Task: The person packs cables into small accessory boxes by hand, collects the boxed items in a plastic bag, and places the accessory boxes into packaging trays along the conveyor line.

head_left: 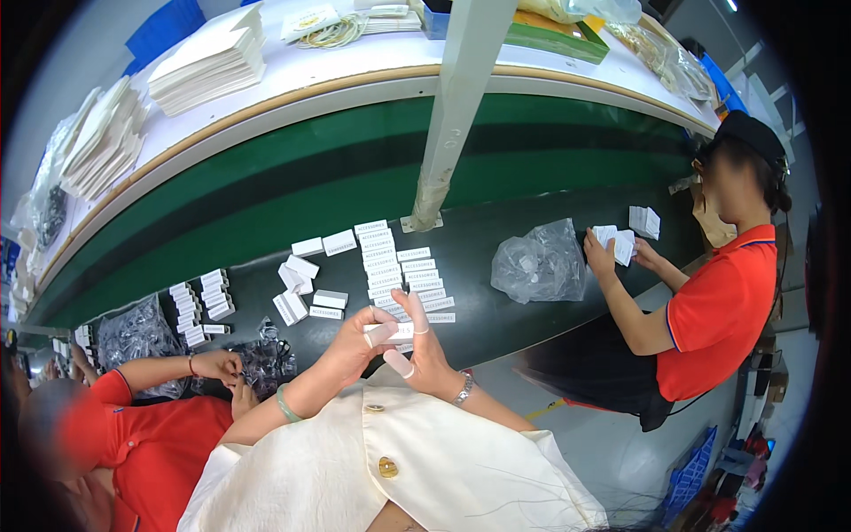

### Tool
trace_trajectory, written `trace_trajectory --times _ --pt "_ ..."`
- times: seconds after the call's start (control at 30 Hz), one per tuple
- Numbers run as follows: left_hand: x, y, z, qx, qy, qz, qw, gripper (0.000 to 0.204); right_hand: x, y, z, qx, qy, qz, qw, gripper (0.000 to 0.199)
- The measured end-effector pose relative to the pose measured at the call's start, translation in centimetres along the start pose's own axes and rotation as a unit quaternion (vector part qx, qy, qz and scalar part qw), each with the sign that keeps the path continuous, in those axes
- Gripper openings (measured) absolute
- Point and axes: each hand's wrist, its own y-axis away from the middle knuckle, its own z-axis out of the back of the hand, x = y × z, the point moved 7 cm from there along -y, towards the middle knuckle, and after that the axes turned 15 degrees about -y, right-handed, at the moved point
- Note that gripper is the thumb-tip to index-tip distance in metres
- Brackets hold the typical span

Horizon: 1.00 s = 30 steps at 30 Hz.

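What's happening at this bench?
The person's left hand grips a white box, with the right hand at the box's right end. Beyond, box rows lie on the dark table, with loose boxes to their left. On the right, a red-shirted co-worker holds small white pieces near a clear bag. On the left, another co-worker has both hands by dark crumpled plastic; what they hold is unclear.

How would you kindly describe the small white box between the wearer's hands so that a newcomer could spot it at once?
At the dark worktop, find the cream shirt, bottom centre. Just above it, a small white box sits between the left hand and right hand, held, unlike the similar boxes lying on the worktop.
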Motion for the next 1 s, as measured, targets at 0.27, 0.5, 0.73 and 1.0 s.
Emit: trace_trajectory --times 0.27,0.5,0.73,1.0 --pt "2.5 -2.4 0.2 0.031 -0.177 -0.013 0.984 0.024 -2.6 2.8 3.4 0.01 0.1 -0.113 0.988 0.051" --pt "9.5 -3.1 7.0 -0.103 -0.252 0.093 0.958 0.033 -9.9 9.4 8.6 -0.014 0.239 -0.174 0.955 0.025" --pt "15.4 0.3 18.2 -0.251 -0.257 0.075 0.93 0.02 -15.7 10.5 9.2 0.031 0.316 -0.136 0.938 0.029" --pt "13.8 8.5 26.5 -0.502 -0.457 -0.027 0.733 0.014 -12.9 5.2 0.0 0.087 0.273 -0.107 0.952 0.031"
